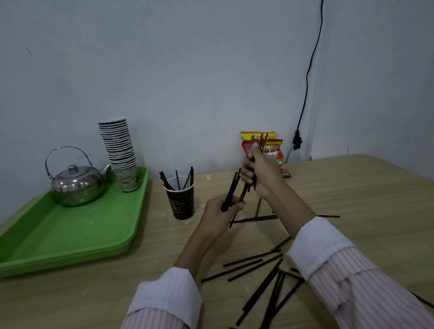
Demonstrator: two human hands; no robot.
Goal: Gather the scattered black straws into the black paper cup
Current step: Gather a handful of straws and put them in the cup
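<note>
Head view showed the black paper cup (pixel 181 201) standing upright on the wooden table (pixel 367 205), with several black straws already leaning inside it. All positions below are referenced to that cup.

Left hand (pixel 220 215): located just right of the cup and slightly nearer the camera. Its fingers were curled closed around a small bundle of straws (pixel 230 193). The bundle's long axis ran upward and rightward, away from the cup mouth.

Right hand (pixel 259 173): located farther right of the cup and raised above the table. Its fingers were closed on a second group of straws (pixel 260 142), held close to upright in front of the snack packets (pixel 274 150). How many straws it held could not be determined.

Loose straws (pixel 255 264): scattered flat on the table to the right of the cup and toward the camera, pointing in mixed directions.

Governing relation: the cup mouth lay left of and close to the left hand, which was the nearer hand. To enter the cup, the left bundle would probably need tilting so its lower end pointed down into the mouth.

Green tray (pixel 62 239), holding a kettle (pixel 80 184) and stacked cups (pixel 120 150), sat left of the cup and appeared uninvolved.
</note>
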